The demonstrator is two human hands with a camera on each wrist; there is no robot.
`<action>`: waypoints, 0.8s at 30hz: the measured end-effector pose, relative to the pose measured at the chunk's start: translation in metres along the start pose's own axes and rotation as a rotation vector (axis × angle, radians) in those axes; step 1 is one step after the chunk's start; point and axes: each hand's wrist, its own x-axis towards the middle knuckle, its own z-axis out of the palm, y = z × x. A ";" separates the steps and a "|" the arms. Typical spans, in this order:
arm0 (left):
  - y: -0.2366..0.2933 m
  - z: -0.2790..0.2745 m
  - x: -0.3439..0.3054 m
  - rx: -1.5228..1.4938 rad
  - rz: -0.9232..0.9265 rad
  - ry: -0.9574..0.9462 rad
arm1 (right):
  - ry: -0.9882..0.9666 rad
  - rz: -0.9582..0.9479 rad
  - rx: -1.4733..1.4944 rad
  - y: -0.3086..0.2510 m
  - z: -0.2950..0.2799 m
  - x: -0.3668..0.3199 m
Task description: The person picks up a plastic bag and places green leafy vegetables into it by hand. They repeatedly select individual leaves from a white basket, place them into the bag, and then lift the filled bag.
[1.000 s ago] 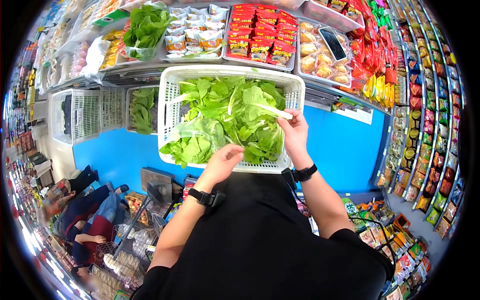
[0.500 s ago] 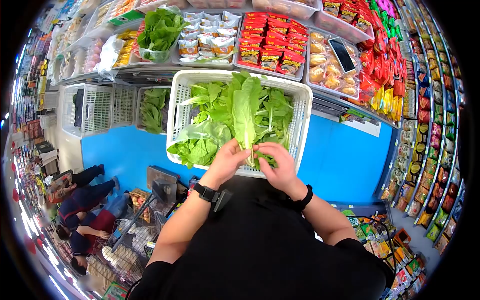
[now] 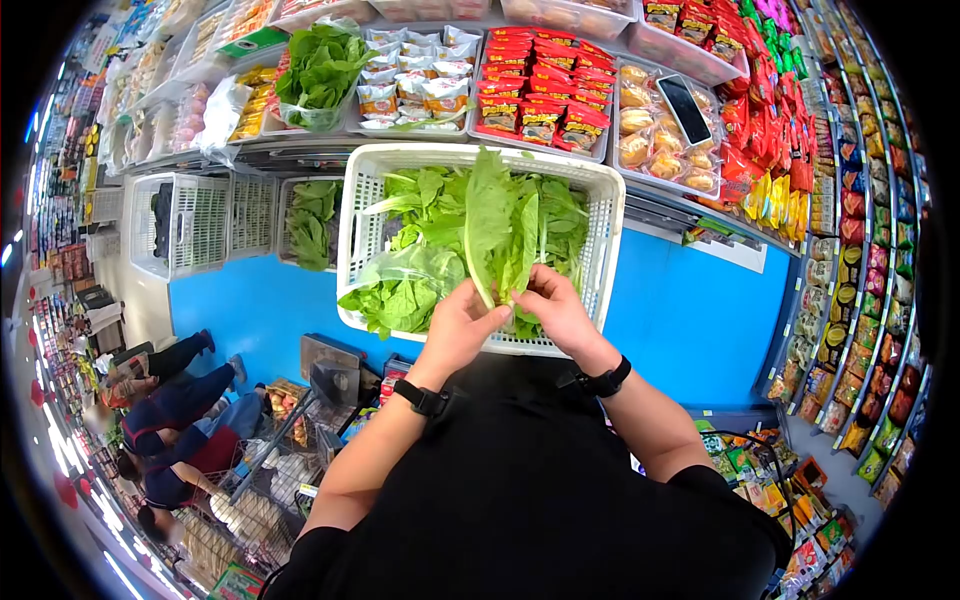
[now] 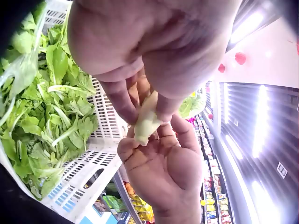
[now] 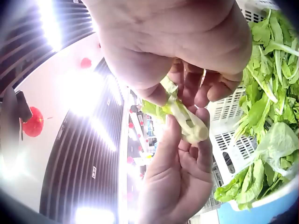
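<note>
I have both forearms reaching forward over the white basket (image 3: 608, 262), wrists bent inward so the hands meet near its close edge. My left hand (image 3: 460, 325) is closed around the base of the leafy green (image 3: 492, 220), thumb against the stem. My right hand (image 3: 560, 312) pinches the same base from the other side, its fingers bent; the wrist views show both thumbs at the pale stem.

The leafy green is held above the basket, its broad leaves pointing away from the person's body. The leaves look bright green with pale ribs, and the cut end (image 5: 200, 133) is whitish and thick.

Below, the slatted basket holds a heap of loose greens (image 3: 565, 215), with a clear plastic bag (image 3: 425, 268) at its near left. Farther left, a smaller crate (image 3: 287, 228) also contains greens. Beyond the basket, a tray (image 3: 478, 132) carries red packets (image 3: 545, 85), and a phone (image 3: 685, 110) lies on packaged buns (image 3: 635, 150).
</note>
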 end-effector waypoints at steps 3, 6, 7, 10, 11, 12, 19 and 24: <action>-0.004 0.001 0.001 -0.003 0.026 0.036 | 0.025 -0.040 0.078 0.004 -0.001 0.001; -0.004 -0.002 0.002 -0.043 0.029 0.055 | 0.057 -0.074 0.142 -0.002 0.004 -0.001; -0.004 -0.003 0.003 -0.065 0.021 0.060 | 0.056 -0.074 0.142 -0.001 0.004 -0.001; -0.002 0.000 0.005 -0.117 0.042 0.108 | 0.092 -0.109 0.136 0.007 0.001 0.000; -0.001 0.001 0.004 -0.116 0.042 0.107 | 0.097 -0.111 0.090 0.013 -0.004 0.001; 0.007 0.003 0.001 -0.168 0.017 0.096 | 0.102 -0.113 0.043 0.011 -0.004 0.002; 0.006 0.001 -0.002 -0.135 0.103 0.054 | -0.019 -0.107 -0.015 0.006 -0.008 0.004; 0.011 -0.009 -0.007 0.630 0.178 0.136 | 0.065 0.098 0.305 -0.002 -0.012 0.007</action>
